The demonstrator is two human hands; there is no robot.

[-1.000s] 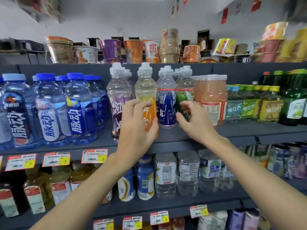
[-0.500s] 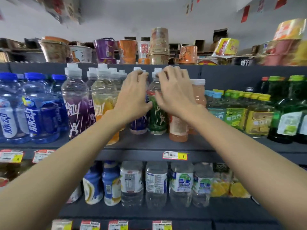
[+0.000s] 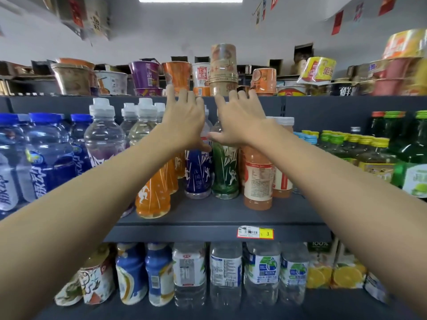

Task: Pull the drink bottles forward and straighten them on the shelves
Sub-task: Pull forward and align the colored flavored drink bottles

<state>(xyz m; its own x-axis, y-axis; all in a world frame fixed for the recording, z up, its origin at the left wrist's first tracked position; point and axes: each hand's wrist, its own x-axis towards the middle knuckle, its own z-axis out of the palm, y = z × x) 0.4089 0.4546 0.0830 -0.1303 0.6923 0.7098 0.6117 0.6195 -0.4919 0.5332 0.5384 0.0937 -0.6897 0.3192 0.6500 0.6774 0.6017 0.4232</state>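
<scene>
On the dark middle shelf (image 3: pixel 208 214) stand sport drink bottles with white caps: a purple one (image 3: pixel 104 144), an orange one (image 3: pixel 152 195) near the front edge, a blue-labelled one (image 3: pixel 198 174) and a green-labelled one (image 3: pixel 225 179) set further back. My left hand (image 3: pixel 184 118) lies over the top of the blue-labelled bottle with fingers straight and spread. Beside it, my right hand (image 3: pixel 240 121) covers the top of the green-labelled bottle the same way. Both caps are hidden behind the hands. A peach juice bottle (image 3: pixel 257 181) stands just right of them.
Blue-capped water bottles (image 3: pixel 46 162) fill the shelf's left, small yellow-capped and green bottles (image 3: pixel 379 155) its right. Instant noodle cups (image 3: pixel 145 75) line the shelf above, close over my fingertips. Water bottles (image 3: pixel 225 271) stand below. A price tag (image 3: pixel 255 232) hangs on the shelf edge.
Both hands rose from the bottles' lower bodies to their tops and reached deeper into the shelf. My view moved closer and to the right.
</scene>
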